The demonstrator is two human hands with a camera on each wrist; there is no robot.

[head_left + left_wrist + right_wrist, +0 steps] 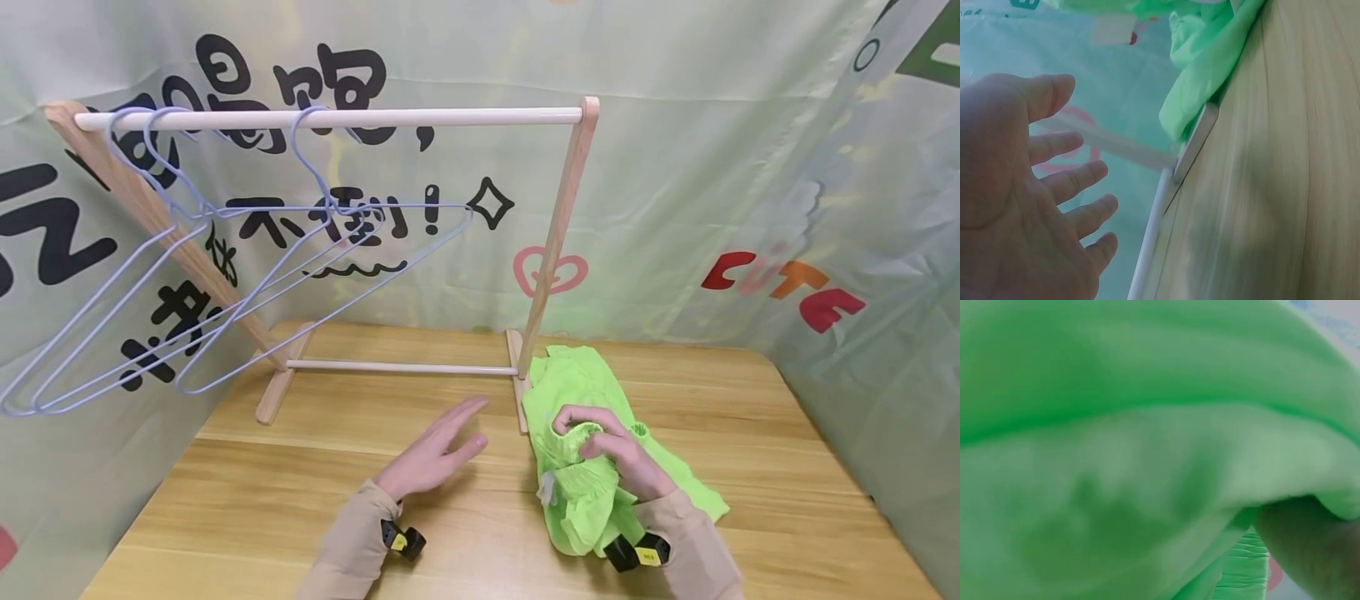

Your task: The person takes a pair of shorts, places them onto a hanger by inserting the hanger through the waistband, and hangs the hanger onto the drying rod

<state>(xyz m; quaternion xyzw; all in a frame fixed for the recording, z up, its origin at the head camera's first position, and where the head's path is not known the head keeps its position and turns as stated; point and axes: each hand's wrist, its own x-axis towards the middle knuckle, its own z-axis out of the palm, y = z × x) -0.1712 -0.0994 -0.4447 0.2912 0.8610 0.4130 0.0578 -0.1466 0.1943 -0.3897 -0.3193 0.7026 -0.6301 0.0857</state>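
A lime-green garment (577,383) with gathered elastic edges lies bunched on the right part of the table, its lower part lifted. My right hand (618,450) grips it by a gathered edge, thumb and fingers curled round the cloth. Green fabric (1147,462) fills most of the right wrist view and hides nearly all of that hand. To the left of the garment, my left hand (435,450) hovers over the wood with fingers extended and holds nothing. In the left wrist view its palm (1016,187) and spread fingers show apart from the cloth.
Behind the hands stands a wooden rack (558,242) with a white top rail (450,117). Several lilac wire hangers (315,233) hang on its left half. The garment lies against the rack's right foot (517,400). A printed curtain (675,167) encloses the wooden table (750,433).
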